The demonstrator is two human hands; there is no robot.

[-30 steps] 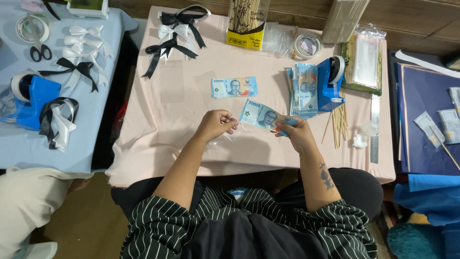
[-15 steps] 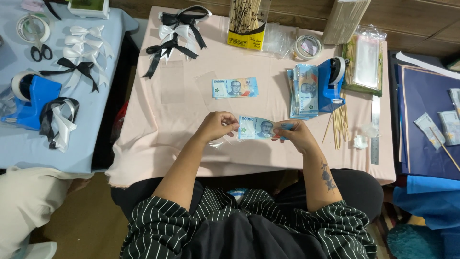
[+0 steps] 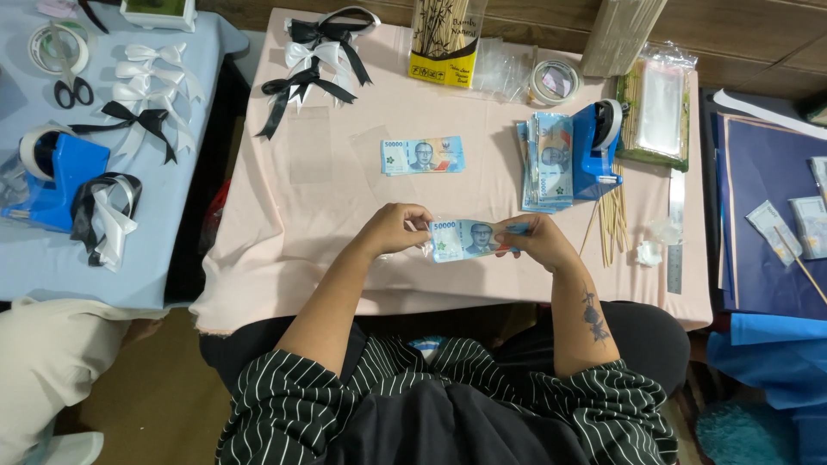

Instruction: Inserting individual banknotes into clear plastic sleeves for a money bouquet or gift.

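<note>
**Both hands pinching a blue banknote over the near edge of the pink counter**

The left hand (image 3: 398, 229) and right hand (image 3: 536, 241) are gripping one blue paper banknote (image 3: 469, 239), each clamped on a short end, fingers closed on it. The note is being held flat and level, just above the near edge of the pink cloth-covered counter (image 3: 345, 198), about mid-width. A bit of clear plastic film seems to be showing at the note's left end; too small to be sure.

Handling, as a judgement: the note is looking very light, thin and limp, easy to crease or tear, a bit slick if sleeved. Best taken by the short ends or corners with fingertip pinches, kept taut between both hands.

Around it: a second blue banknote (image 3: 422, 156) lying flat near the counter's middle, well apart. A stack of blue banknotes (image 3: 547, 160) sitting toward the right edge, touching a blue tape dispenser (image 3: 596, 148). Thin wooden skewers (image 3: 610, 220) lying just beside the right hand. Black and white ribbon bows (image 3: 314, 56) resting at the far left corner.
</note>
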